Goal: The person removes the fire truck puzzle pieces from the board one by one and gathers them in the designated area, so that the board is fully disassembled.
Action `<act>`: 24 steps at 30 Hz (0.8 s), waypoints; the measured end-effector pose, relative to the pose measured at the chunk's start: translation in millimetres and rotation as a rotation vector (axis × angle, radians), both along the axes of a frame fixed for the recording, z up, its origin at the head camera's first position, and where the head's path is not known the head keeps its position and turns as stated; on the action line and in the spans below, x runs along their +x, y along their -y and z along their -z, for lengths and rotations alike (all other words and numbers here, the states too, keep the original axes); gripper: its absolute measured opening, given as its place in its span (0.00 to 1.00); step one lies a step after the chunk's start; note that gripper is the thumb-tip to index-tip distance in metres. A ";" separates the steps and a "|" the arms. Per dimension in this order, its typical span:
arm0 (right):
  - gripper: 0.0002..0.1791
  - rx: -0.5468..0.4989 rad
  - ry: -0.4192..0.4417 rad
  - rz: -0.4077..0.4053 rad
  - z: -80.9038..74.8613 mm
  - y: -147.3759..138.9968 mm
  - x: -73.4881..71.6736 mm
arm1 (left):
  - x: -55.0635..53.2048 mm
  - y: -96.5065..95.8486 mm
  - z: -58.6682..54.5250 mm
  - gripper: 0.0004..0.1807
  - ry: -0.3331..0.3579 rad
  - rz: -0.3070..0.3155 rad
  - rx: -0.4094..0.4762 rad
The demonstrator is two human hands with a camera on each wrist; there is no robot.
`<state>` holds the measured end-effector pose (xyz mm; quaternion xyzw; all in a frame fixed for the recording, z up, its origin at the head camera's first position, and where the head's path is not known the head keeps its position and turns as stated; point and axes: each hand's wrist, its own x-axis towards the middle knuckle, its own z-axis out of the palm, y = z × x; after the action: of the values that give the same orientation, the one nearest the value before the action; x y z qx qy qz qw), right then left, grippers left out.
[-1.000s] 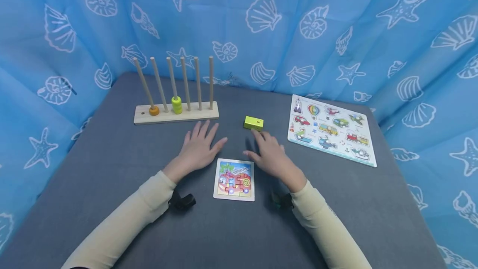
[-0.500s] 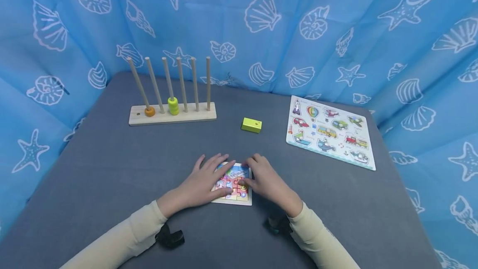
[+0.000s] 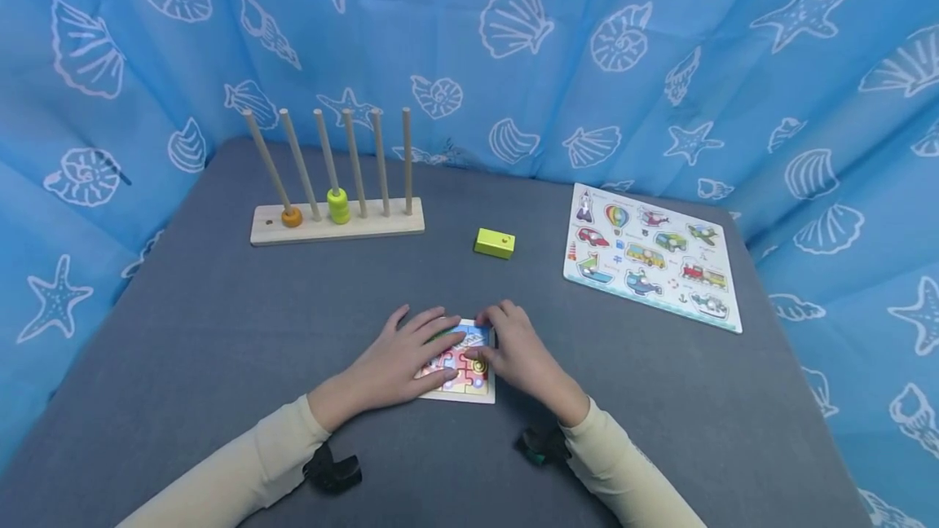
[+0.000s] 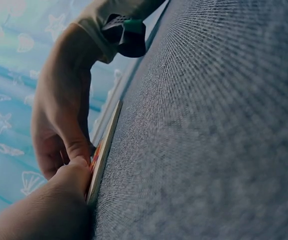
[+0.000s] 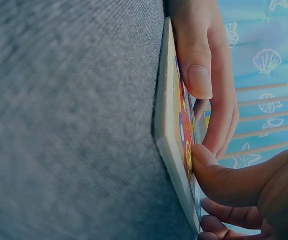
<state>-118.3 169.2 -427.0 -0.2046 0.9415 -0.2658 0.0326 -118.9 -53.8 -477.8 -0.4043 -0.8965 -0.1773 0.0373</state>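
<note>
A small square jigsaw puzzle (image 3: 477,385) with a red fire engine picture lies flat on the grey table in the head view. Spread over its left part is my left hand (image 3: 396,357), the fingers relaxed and resting on the picture. My right hand (image 3: 524,353) grips at the right side, its thumb (image 5: 209,170) pressed on the picture near the yellow spiral. The other fingers of that hand curl toward the upper right corner. In the left wrist view the light wooden edge of the puzzle (image 4: 105,150) lies against the cloth.
A yellow-green block (image 3: 495,243) lies beyond the hands. At the back left stands a wooden peg rack (image 3: 381,222) with orange and lime beads. A vehicle peg puzzle board (image 3: 623,274) lies at the right. A blue seashell curtain (image 3: 455,39) hangs behind the table.
Both hands have come back toward the person and onto the jigsaw puzzle; the right hand left the area by the yellow-green block. Over the last half second they have barely moved.
</note>
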 end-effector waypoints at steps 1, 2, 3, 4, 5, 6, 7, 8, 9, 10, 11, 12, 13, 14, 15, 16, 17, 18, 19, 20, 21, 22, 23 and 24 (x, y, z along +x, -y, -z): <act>0.19 -0.002 -0.002 0.002 -0.4 0.0 -0.3 | -0.6 -0.1 -0.7 0.29 -0.014 0.011 0.005; 0.19 -0.003 -0.004 0.005 -0.8 -0.1 -0.8 | -1.4 -0.3 -1.3 0.28 -0.029 0.023 0.013; 0.19 -0.005 -0.006 0.007 -1.5 0.0 -1.2 | -2.2 -0.5 -1.7 0.27 -0.042 0.034 0.020; 0.19 -0.008 -0.008 0.010 -2.0 0.1 -1.6 | -2.9 -0.5 -2.5 0.26 -0.052 0.044 0.028; 0.19 -0.007 -0.011 0.012 -2.5 0.3 -2.0 | -3.6 -0.5 -3.5 0.25 -0.063 0.055 0.037; 0.19 -0.007 -0.014 0.013 -2.9 0.6 -2.5 | -4.1 -0.4 -4.4 0.24 -0.072 0.064 0.047; 0.18 -0.006 -0.012 0.016 -3.1 0.9 -2.8 | -4.5 -0.3 -5.1 0.24 -0.080 0.071 0.056; 0.18 -0.006 -0.008 0.020 -3.3 1.3 -2.9 | -4.7 -0.2 -5.4 0.23 -0.084 0.077 0.059; 0.18 -0.005 -0.004 0.020 -3.2 1.7 -3.0 | -4.6 0.1 -5.8 0.23 -0.085 0.080 0.057; 0.19 -0.004 0.004 0.021 -2.8 1.8 -3.1 | -4.3 0.3 -6.0 0.23 -0.088 0.084 0.057; 0.19 -0.002 0.010 0.020 -2.5 1.9 -3.2 | -4.1 0.4 -6.1 0.23 -0.090 0.086 0.055; 0.19 -0.002 0.018 0.020 -2.3 1.9 -3.3 | -3.8 0.4 -6.0 0.23 -0.090 0.089 0.054; 0.19 -0.001 0.025 0.019 -2.0 1.7 -3.3 | -3.6 0.4 -5.8 0.23 -0.093 0.092 0.052; 0.18 -0.003 0.026 0.016 -1.7 1.4 -3.4 | -3.5 0.3 -5.7 0.23 -0.090 0.094 0.054; 0.17 -0.008 0.030 0.014 -1.5 1.0 -3.6 | -3.4 0.2 -5.5 0.23 -0.088 0.097 0.057; 0.15 -0.019 0.036 0.016 -1.4 0.6 -4.0 | -3.3 0.0 -5.5 0.22 -0.087 0.100 0.060; 0.13 -0.029 0.037 0.017 -1.2 0.1 -4.7 | -3.4 -0.1 -5.6 0.22 -0.088 0.104 0.058; 0.10 -0.042 0.040 0.020 -1.1 -0.5 -5.3 | -3.3 -0.2 -5.7 0.22 -0.091 0.109 0.051; 0.08 -0.058 0.041 0.023 -1.0 -1.1 -6.1 | -3.2 -0.1 -5.8 0.22 -0.093 0.118 0.043; 0.06 -0.072 0.040 0.025 -0.8 -1.6 -6.9 | -3.0 -0.1 -5.9 0.22 -0.094 0.126 0.027; 0.04 -0.086 0.046 0.029 -0.8 -2.1 -7.8 | -2.7 -0.1 -5.9 0.23 -0.095 0.135 0.007; 0.04 -0.097 0.048 0.030 -0.7 -2.6 -8.6 | -2.1 0.0 -6.1 0.24 -0.098 0.144 -0.017; 0.03 -0.103 0.049 0.029 -0.6 -3.0 -9.2 | -1.6 -0.1 -6.1 0.24 -0.096 0.151 -0.040; 0.03 -0.111 0.052 0.028 -0.6 -3.3 -9.8 | -0.9 0.0 -6.5 0.25 -0.092 0.154 -0.064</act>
<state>-128.1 172.5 -426.5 -0.1858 0.9269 -0.3232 0.0421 -119.8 -53.7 -471.3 -0.4808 -0.8652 -0.1324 0.0517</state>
